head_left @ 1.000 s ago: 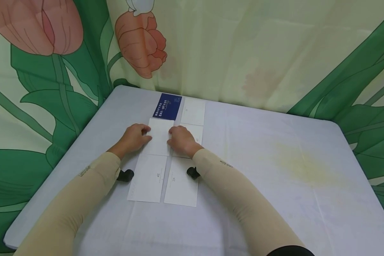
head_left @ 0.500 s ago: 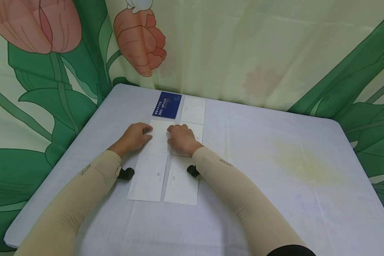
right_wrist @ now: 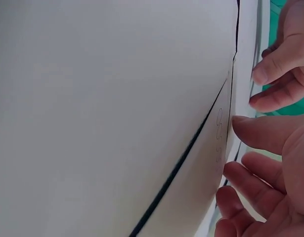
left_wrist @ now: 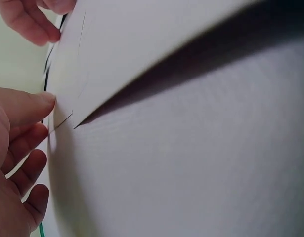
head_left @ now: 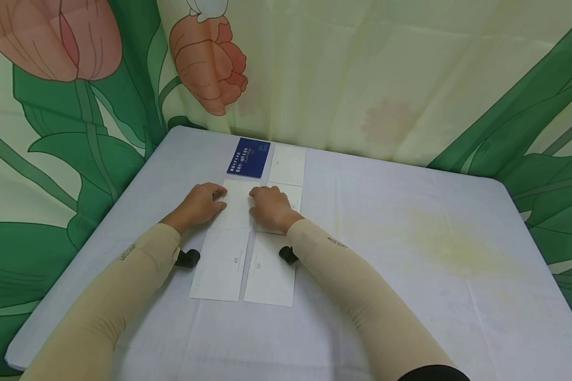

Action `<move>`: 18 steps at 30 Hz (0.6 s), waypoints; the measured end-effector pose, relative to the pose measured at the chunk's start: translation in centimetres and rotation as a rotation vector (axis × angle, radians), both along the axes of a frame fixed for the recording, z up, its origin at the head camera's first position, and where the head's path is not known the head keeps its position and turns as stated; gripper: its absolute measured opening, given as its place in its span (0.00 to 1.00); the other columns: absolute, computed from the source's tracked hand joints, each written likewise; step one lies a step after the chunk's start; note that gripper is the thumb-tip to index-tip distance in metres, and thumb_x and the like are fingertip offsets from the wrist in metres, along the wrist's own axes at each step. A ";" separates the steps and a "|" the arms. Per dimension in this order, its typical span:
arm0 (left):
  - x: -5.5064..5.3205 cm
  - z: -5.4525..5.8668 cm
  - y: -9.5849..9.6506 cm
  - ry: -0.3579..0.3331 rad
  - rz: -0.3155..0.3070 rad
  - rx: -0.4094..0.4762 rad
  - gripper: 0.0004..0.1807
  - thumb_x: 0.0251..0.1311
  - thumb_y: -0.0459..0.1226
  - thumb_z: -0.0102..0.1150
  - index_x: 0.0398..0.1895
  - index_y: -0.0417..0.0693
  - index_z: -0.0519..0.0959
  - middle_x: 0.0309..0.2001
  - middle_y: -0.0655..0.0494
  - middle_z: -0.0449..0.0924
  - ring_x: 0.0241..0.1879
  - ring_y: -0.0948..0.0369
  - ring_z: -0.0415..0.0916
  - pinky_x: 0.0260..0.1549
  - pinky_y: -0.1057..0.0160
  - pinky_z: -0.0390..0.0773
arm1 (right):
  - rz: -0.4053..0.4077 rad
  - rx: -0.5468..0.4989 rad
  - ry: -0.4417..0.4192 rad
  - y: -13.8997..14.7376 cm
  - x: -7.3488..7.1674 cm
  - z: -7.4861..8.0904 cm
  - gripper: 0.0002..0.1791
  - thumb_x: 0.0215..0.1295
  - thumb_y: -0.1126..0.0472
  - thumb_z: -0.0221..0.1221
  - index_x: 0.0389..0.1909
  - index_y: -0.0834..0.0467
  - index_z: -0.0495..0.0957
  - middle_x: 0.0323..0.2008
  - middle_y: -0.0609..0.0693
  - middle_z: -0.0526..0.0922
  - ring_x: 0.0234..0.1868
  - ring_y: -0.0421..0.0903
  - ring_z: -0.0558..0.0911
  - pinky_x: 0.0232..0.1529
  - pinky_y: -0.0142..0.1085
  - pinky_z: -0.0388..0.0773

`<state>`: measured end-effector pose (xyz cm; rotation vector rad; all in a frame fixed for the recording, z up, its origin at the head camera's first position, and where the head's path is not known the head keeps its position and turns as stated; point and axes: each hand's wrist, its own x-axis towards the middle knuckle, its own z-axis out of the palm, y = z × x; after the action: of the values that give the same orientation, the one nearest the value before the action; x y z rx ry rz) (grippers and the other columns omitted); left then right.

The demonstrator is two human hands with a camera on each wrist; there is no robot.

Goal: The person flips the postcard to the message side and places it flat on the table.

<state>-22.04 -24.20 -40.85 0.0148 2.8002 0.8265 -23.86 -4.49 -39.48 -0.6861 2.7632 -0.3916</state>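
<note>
A white card (head_left: 238, 206) lies in the left column of cards, and both hands hold it by its opposite long edges. The left hand (head_left: 200, 203) has thumb and forefinger at the left edge, and the right hand (head_left: 270, 207) does the same at the right edge. In the left wrist view, the left thumb (left_wrist: 40, 103) and forefinger meet the card's rim while the other fingers curl loosely. The right thumb (right_wrist: 250, 131) sits at the rim in the right wrist view. Just beyond the held card is a dark blue card (head_left: 249, 157) with white lettering.
Several more white cards lie flat in two columns: the front left one (head_left: 219, 264), the front right one (head_left: 267, 275) and the back right one (head_left: 287, 165) among them. A white cloth covers the table (head_left: 386, 264). Behind it hangs a flowered curtain (head_left: 338, 79).
The held card has shifted slightly toward the person, so a narrow gap now shows between it and the blue card. Over the last half second the hands stay almost still.
</note>
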 end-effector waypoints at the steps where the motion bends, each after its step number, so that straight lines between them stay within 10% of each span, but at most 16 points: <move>1: 0.0 0.1 0.0 -0.001 -0.004 -0.007 0.25 0.69 0.36 0.58 0.66 0.35 0.72 0.68 0.37 0.68 0.70 0.42 0.59 0.69 0.46 0.59 | 0.002 0.001 0.000 0.0 0.0 0.0 0.25 0.71 0.56 0.59 0.68 0.54 0.73 0.62 0.52 0.78 0.56 0.52 0.73 0.58 0.47 0.71; 12: -0.1 1.3 -0.3 0.072 0.057 0.122 0.29 0.70 0.39 0.58 0.72 0.42 0.66 0.72 0.41 0.61 0.70 0.44 0.59 0.68 0.43 0.60 | -0.079 -0.213 0.060 1.2 -1.3 0.1 0.24 0.71 0.52 0.58 0.65 0.56 0.75 0.64 0.54 0.75 0.65 0.55 0.70 0.64 0.51 0.66; 18: -2.0 2.2 -0.6 0.103 0.025 0.131 0.38 0.68 0.40 0.61 0.78 0.47 0.57 0.77 0.46 0.54 0.75 0.46 0.49 0.71 0.45 0.53 | -0.084 -0.165 0.088 2.6 -4.1 1.8 0.30 0.70 0.47 0.61 0.68 0.55 0.72 0.68 0.52 0.73 0.68 0.56 0.68 0.64 0.53 0.65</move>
<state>-23.99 -24.84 -38.65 0.0456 2.8410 1.0421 -27.94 -1.93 -37.68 -0.6404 2.8732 -0.6271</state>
